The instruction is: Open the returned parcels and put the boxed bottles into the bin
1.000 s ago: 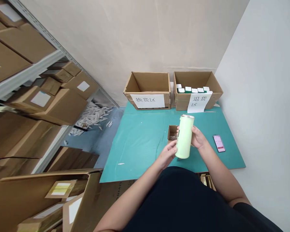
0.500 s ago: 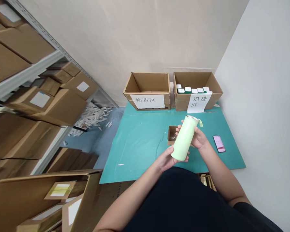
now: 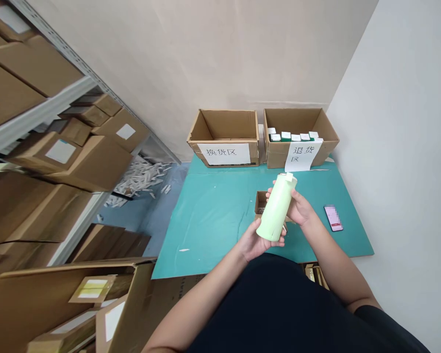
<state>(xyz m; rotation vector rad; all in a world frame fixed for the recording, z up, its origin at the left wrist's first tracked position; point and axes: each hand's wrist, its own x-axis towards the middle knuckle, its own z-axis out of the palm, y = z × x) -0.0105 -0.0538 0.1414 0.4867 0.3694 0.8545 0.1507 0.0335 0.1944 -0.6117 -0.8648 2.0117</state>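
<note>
A pale green cylindrical bottle (image 3: 275,208) is held tilted above the teal table mat (image 3: 213,215), its top leaning away and to the right. My left hand (image 3: 255,242) cups its lower end with fingers wrapped round. My right hand (image 3: 297,206) grips the upper part from the right side. Just behind the bottle sits a small open cardboard box (image 3: 260,202).
Two open cartons stand at the table's far edge: a left carton (image 3: 224,139) with a paper label and a right carton (image 3: 297,137) holding small green-and-white boxes. A phone (image 3: 332,218) lies on the mat at right. Shelves of cardboard boxes (image 3: 59,147) line the left.
The bottle went from nearly upright to tilted, and was turned in my hands; its strap loop seen half a second ago is out of sight. My left hand shifted under its base.
</note>
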